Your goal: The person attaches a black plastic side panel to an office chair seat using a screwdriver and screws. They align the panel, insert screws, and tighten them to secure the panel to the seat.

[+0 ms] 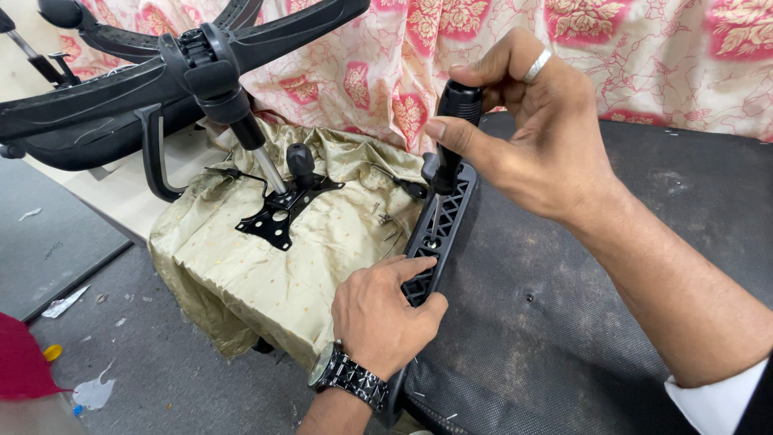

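Head view, left to right. At 9 o'clock, a grey floor mat (pixel 48 234) with paper scraps (pixel 93 393) lying below it at 7 o'clock. At 11 o'clock, a black chair base (pixel 121 89) lies tipped, its gas-lift column (pixel 262 153) running down to a black mounting plate (pixel 282 213) that rests on a gold cloth (pixel 241 266). At 6 o'clock, the left hand (pixel 382 310), wearing a dark metal wristwatch (pixel 348 377), has its grip closed around the near end of a black ribbed armrest bracket (pixel 439 221), fingertips pressing its top face. At 1 o'clock, the right hand (pixel 535 133), ringed, closes its grip on the black handle of a screwdriver (pixel 451 149), held upright with its tip in the bracket. At 4 o'clock, a black mesh seat (pixel 555 322) lies under the bracket. Floral fabric (pixel 628 56) spans 12 to 2 o'clock.
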